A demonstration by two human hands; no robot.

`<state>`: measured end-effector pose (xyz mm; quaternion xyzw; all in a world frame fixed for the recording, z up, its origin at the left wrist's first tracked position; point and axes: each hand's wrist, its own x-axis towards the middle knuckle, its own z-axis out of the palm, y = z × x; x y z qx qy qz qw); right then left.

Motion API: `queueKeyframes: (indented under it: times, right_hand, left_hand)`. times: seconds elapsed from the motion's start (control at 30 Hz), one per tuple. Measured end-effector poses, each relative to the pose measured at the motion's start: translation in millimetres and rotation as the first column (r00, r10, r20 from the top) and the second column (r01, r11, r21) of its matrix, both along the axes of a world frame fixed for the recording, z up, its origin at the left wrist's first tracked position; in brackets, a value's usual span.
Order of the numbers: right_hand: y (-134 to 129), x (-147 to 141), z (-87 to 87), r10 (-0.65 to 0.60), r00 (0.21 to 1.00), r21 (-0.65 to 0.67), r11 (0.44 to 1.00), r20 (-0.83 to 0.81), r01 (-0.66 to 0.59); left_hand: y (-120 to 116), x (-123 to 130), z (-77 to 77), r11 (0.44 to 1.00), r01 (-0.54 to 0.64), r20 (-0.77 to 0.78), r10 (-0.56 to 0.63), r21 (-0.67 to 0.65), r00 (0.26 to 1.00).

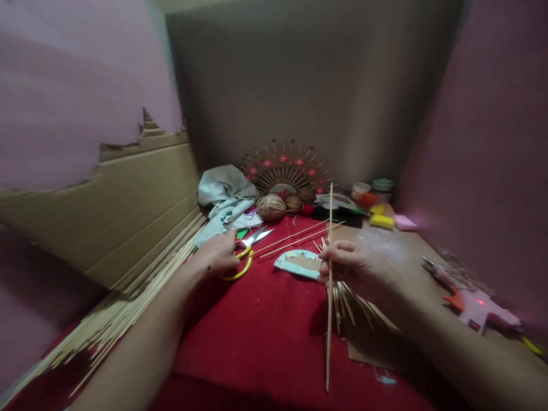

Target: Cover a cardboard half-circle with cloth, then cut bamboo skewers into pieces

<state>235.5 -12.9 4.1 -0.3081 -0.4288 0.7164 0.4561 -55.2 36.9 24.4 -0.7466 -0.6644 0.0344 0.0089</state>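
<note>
Scissors [245, 254] with yellow handles lie left of centre on the red cloth, blades pointing away to the right. My left hand [217, 252] is closed on their handle, its fingertips partly hidden. Between the thumb and fingers of my right hand [353, 264] is a thin wooden stick [329, 337], held nearly upright. Just left of that hand, and partly behind it, rests an oval cardboard piece [295, 262] with a pale blue cloth edge. Short cut sticks [345, 303] spread out under the right hand. Two longer sticks [295, 240] lie between the hands.
Many long sticks [124, 314] lie along the left beside a cardboard wall [141, 205]. Twine balls [271, 207] and a decorated stick fan [282, 162] stand at the back. A pink glue gun [479, 305] with a red light is on the right.
</note>
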Motion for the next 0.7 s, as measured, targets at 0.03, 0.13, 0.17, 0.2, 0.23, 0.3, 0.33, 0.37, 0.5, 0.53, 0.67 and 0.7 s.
queueKeyframes:
  times: [0.03, 0.13, 0.17, 0.2, 0.23, 0.3, 0.33, 0.37, 0.5, 0.53, 0.67, 0.7]
  right_hand:
    - [-0.8, -0.1, 1.4, 0.010, 1.000, 0.005, 1.000, 0.006, -0.010]
    - [-4.2, -0.8, 8.4, 0.033, 0.999, 0.000, 0.999, 0.030, -0.033]
    - [-5.4, -0.9, 11.3, 0.037, 0.999, 0.006, 0.999, 0.035, -0.037]
    - [-6.7, -0.8, 14.2, 0.040, 0.998, 0.022, 0.999, 0.040, -0.041]
    - [-7.9, -0.4, 17.1, 0.039, 0.998, 0.048, 0.998, 0.044, -0.041]
    - [-10.2, 1.3, 23.3, 0.016, 0.998, 0.122, 0.992, 0.056, -0.023]
    - [-11.5, 2.6, 26.7, -0.006, 0.998, 0.171, 0.985, 0.067, -0.005]
    - [-13.0, 4.2, 30.2, -0.037, 0.996, 0.231, 0.973, 0.081, 0.018]
    - [-22.1, 8.9, 42.9, -0.238, 0.970, 0.489, 0.853, 0.053, 0.183]
    - [-25.1, 8.5, 44.9, -0.284, 0.958, 0.526, 0.821, 0.036, 0.223]
    - [-37.8, -1.3, 46.9, -0.405, 0.909, 0.598, 0.753, 0.094, 0.274]
    - [-40.8, -4.8, 46.6, -0.420, 0.899, 0.618, 0.741, 0.121, 0.263]
  left_hand:
    - [0.3, -3.6, 0.3, 0.999, -0.019, -0.019, 0.020, 0.029, 1.000]
    - [3.6, -15.4, 1.4, 0.990, -0.066, -0.060, 0.074, 0.127, 0.995]
    - [4.8, -18.4, 2.1, 0.984, -0.077, -0.072, 0.089, 0.158, 0.993]
    - [5.6, -20.5, 3.2, 0.978, -0.097, -0.066, 0.111, 0.187, 0.992]
    - [5.7, -21.3, 4.6, 0.971, -0.119, -0.028, 0.128, 0.207, 0.991]
    - [3.2, -19.3, 8.3, 0.967, -0.116, 0.137, 0.087, 0.227, 0.987]
    - [0.6, -16.4, 10.4, 0.969, -0.073, 0.233, 0.017, 0.236, 0.972]
    - [-2.6, -12.6, 12.4, 0.967, -0.008, 0.316, -0.076, 0.255, 0.946]
    - [-14.7, 6.4, 16.6, 0.914, 0.217, 0.411, -0.353, 0.343, 0.840]
    - [-16.1, 10.4, 16.3, 0.913, 0.221, 0.419, -0.359, 0.342, 0.834]
    - [-16.7, 17.4, 10.7, 0.930, 0.186, 0.410, -0.311, 0.317, 0.857]
    - [-16.9, 17.4, 9.1, 0.935, 0.179, 0.402, -0.298, 0.308, 0.866]
